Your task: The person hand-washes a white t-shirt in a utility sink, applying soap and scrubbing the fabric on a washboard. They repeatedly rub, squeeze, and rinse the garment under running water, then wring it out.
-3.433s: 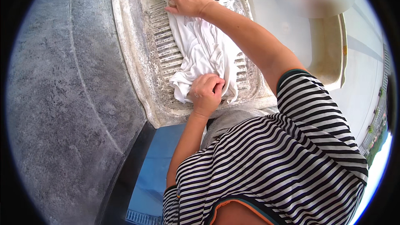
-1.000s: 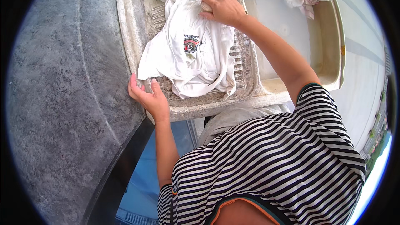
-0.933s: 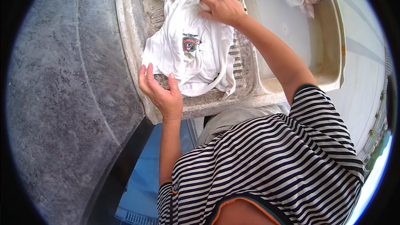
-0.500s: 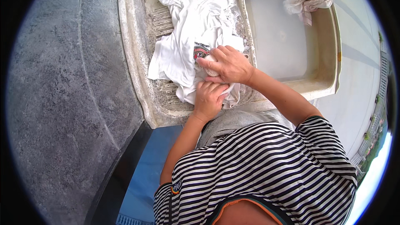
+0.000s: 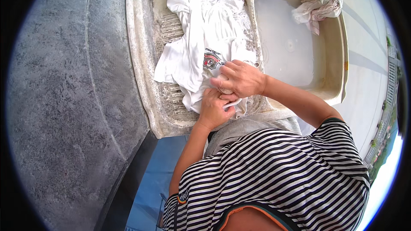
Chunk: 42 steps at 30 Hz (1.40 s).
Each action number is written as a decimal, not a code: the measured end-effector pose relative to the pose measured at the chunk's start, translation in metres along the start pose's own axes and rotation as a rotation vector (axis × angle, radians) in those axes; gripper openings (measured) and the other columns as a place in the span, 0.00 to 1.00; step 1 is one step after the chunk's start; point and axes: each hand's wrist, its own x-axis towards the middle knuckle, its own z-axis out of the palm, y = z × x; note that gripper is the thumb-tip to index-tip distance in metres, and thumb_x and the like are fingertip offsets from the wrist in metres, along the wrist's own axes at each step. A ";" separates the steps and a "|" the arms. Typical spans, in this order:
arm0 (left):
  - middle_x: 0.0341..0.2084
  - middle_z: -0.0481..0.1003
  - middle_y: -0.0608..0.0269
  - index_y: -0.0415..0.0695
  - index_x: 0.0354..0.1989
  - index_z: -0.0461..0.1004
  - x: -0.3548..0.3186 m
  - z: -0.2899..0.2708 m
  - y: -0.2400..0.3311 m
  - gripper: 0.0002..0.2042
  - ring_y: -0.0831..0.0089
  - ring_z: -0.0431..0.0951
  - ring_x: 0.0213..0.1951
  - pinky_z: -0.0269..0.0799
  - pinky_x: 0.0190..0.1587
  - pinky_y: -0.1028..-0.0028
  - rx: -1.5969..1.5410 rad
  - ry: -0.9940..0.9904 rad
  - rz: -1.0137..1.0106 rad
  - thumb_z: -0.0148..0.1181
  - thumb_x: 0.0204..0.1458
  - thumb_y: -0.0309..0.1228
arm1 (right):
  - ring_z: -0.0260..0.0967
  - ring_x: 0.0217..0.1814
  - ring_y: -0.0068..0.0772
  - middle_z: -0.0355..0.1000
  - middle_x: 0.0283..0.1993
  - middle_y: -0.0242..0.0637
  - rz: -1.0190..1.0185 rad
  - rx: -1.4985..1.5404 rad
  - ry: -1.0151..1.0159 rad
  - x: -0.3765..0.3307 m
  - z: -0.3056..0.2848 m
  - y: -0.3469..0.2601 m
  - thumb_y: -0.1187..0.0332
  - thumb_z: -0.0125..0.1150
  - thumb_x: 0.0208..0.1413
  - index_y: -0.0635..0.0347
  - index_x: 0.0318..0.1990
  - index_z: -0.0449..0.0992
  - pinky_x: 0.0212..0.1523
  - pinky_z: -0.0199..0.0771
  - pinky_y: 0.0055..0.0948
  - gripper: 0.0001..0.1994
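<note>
A wet white shirt (image 5: 214, 25) with a dark and red printed emblem lies bunched on the ribbed washboard (image 5: 172, 28) of a stone-like sink. My left hand (image 5: 213, 108) is closed on the shirt's near part, with a fold of cloth showing by the thumb. Just to its right and above, my right hand (image 5: 245, 78) grips a pale, rounded scrubbing brush (image 5: 224, 86) and presses it on the shirt below the emblem. Fingers cover most of the brush. Both hands touch or nearly touch each other.
The right-hand basin (image 5: 343, 66) holds cloudy water (image 5: 287, 47). Wrung pale cloth (image 5: 323, 2) hangs over its far right corner. To the left is a dark grey mottled counter (image 5: 55, 94). The sink's pale raised rim (image 5: 136, 60) separates it from the washboard.
My right hand has drawn the brush nearer to my body over the shirt, uncovering more of the emblem. The left hand still grips the cloth. The whole view has shifted slightly.
</note>
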 end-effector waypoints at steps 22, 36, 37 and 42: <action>0.38 0.76 0.61 0.48 0.42 0.80 0.095 -0.012 -0.021 0.10 0.62 0.74 0.46 0.63 0.52 0.61 0.610 0.010 -0.157 0.64 0.50 0.28 | 0.78 0.46 0.52 0.77 0.44 0.47 0.639 -0.219 -0.012 0.078 0.009 0.154 0.40 0.62 0.56 0.46 0.63 0.69 0.47 0.79 0.44 0.32; 0.23 0.77 0.70 0.49 0.25 0.76 0.007 0.021 0.018 0.05 0.67 0.74 0.33 0.65 0.47 0.64 0.114 -0.125 0.018 0.63 0.39 0.24 | 0.72 0.38 0.43 0.69 0.36 0.38 0.083 -0.122 0.233 0.074 0.033 0.088 0.47 0.67 0.53 0.45 0.58 0.71 0.39 0.74 0.39 0.27; 0.23 0.76 0.70 0.50 0.26 0.76 0.010 0.021 0.017 0.05 0.67 0.74 0.33 0.64 0.47 0.64 0.107 -0.131 0.040 0.63 0.40 0.25 | 0.73 0.39 0.45 0.71 0.37 0.39 0.090 -0.190 0.260 0.101 0.034 0.122 0.47 0.66 0.54 0.48 0.58 0.71 0.41 0.75 0.40 0.28; 0.27 0.76 0.70 0.49 0.28 0.75 0.004 0.020 0.014 0.06 0.66 0.73 0.37 0.64 0.47 0.64 0.148 -0.139 0.063 0.64 0.41 0.25 | 0.77 0.36 0.47 0.75 0.35 0.44 0.371 -0.066 0.263 0.139 0.037 0.146 0.43 0.63 0.57 0.49 0.58 0.70 0.36 0.79 0.44 0.28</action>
